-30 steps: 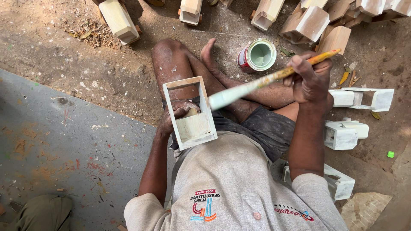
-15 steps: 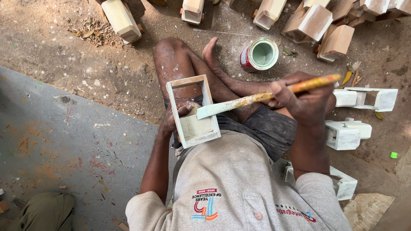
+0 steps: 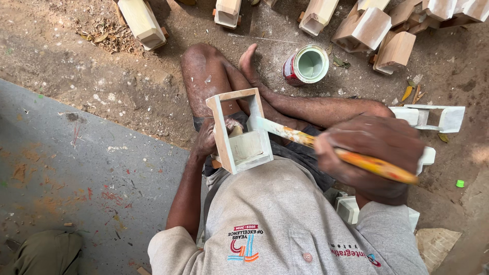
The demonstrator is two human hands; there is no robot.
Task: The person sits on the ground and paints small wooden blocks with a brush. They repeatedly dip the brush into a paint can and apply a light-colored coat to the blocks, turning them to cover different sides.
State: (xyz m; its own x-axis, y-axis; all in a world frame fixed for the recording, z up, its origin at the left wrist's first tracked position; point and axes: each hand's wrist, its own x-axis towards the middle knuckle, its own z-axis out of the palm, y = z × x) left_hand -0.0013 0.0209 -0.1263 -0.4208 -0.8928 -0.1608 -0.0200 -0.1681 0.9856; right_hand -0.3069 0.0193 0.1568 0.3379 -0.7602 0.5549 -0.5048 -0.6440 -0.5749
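Note:
I sit cross-legged on the ground. My left hand (image 3: 210, 136) grips the left side of a small open wooden frame box (image 3: 238, 133), pale and partly painted, held over my lap. My right hand (image 3: 374, 155) holds a paintbrush (image 3: 326, 145) with a yellow-orange handle. The brush's bristle end rests on the right wall of the frame box. An open paint tin (image 3: 306, 64) with pale green-white paint stands on the ground beyond my feet.
Several unpainted wooden pieces (image 3: 377, 30) lie along the top edge. Painted white frames (image 3: 433, 116) sit at my right side. A grey concrete slab (image 3: 66, 178) covers the left. Dry leaves (image 3: 99, 35) lie at top left. A piece of khaki cloth (image 3: 43, 252) shows at bottom left.
My right hand has drawn the brush down and nearer to me, and its tip now sits on the box's right wall. The box stays in my left hand.

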